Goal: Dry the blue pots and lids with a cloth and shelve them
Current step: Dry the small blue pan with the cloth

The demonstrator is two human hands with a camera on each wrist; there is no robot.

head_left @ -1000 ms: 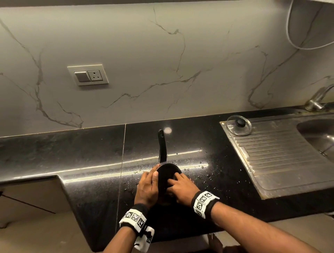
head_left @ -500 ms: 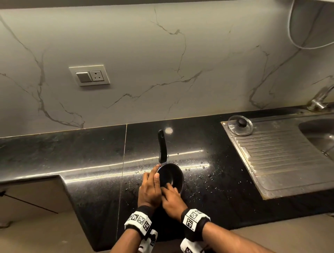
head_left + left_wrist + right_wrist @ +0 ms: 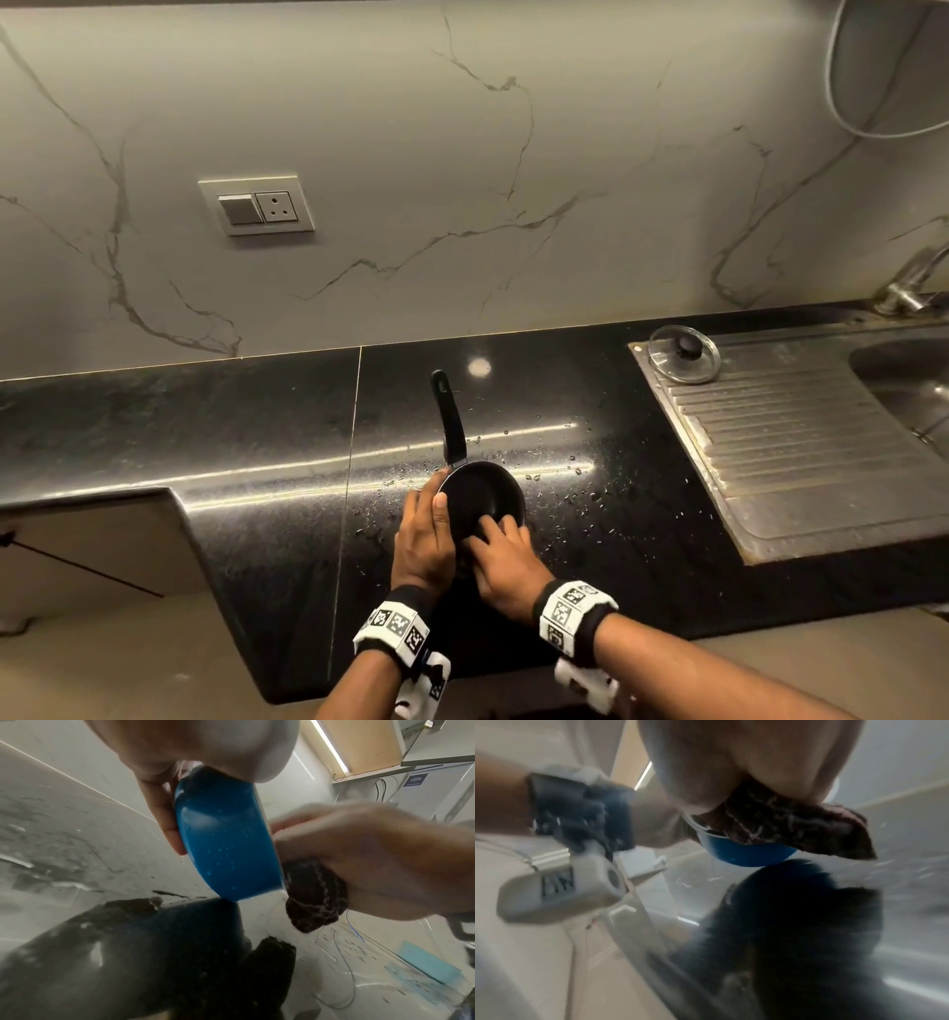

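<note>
A small blue pot (image 3: pixel 482 496) with a dark inside and a black handle (image 3: pixel 449 419) stands tilted on its edge on the wet black counter (image 3: pixel 590 514). My left hand (image 3: pixel 426 529) grips its rim from the left, fingers behind the blue wall (image 3: pixel 226 841). My right hand (image 3: pixel 506 560) holds a dark brown cloth (image 3: pixel 313 894) bunched against the pot's inside near the lower rim. The cloth (image 3: pixel 790 821) hangs over the blue pot (image 3: pixel 746 852) in the right wrist view. A glass lid (image 3: pixel 683 354) with a black knob lies on the drainboard at the far right.
A steel drainboard (image 3: pixel 801 442) and sink (image 3: pixel 914 380) fill the right side, with a tap (image 3: pixel 909 282) behind. Water drops dot the counter around the pot. A wall socket (image 3: pixel 257 205) sits on the marble backsplash. The counter's front edge steps back at the left (image 3: pixel 174 493).
The right hand with the cloth has shifted from the pot's upper face down to its lower rim and slightly right. The pot's dark inside now shows more.
</note>
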